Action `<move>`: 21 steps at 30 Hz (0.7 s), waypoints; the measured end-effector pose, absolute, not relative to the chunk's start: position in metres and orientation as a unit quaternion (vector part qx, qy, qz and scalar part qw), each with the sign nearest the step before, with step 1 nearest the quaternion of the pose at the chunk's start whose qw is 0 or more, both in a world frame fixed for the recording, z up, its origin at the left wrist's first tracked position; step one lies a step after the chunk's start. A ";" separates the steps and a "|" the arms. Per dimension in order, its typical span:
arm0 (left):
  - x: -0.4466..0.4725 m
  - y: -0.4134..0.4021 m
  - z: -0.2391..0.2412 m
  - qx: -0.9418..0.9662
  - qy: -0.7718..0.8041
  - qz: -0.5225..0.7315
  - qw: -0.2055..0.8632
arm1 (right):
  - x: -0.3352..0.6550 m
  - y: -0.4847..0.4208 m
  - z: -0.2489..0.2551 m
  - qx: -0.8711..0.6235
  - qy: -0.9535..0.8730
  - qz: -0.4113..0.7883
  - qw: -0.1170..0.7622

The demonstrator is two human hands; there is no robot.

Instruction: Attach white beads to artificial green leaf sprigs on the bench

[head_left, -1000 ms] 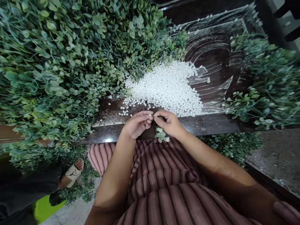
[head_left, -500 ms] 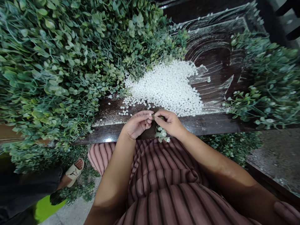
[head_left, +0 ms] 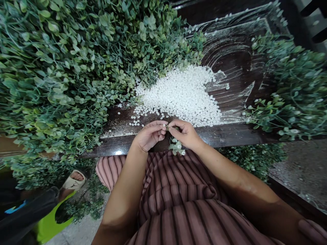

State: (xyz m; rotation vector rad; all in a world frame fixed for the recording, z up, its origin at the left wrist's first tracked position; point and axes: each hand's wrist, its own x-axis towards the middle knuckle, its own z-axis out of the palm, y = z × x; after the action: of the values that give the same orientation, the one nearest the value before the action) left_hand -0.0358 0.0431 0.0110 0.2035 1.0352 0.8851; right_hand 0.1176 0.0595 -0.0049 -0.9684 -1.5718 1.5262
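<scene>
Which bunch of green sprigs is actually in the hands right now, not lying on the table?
The small sprig hanging below the right hand, pinched with the left hand. The big heap and right-side pile lie untouched.

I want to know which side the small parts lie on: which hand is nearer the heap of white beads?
Right. The right hand lies just below the heap of white beads, at its near edge; the left hand sits further left, near scattered strays.
</scene>
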 end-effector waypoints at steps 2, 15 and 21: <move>-0.036 0.043 0.011 0.094 0.482 0.407 0.770 | 0.118 0.059 -0.005 -0.379 -0.613 0.591 0.362; -0.036 0.042 0.010 0.094 0.464 0.416 0.776 | 0.117 0.058 -0.006 -0.392 -0.598 0.595 0.366; -0.036 0.043 0.010 0.097 0.472 0.413 0.772 | 0.116 0.058 -0.007 -0.395 -0.600 0.595 0.360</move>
State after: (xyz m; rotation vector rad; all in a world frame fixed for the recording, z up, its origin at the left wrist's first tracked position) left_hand -0.0362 0.0434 0.0105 0.2092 1.0237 0.8958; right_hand 0.1164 0.0581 -0.0067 -1.0184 -1.5459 1.5339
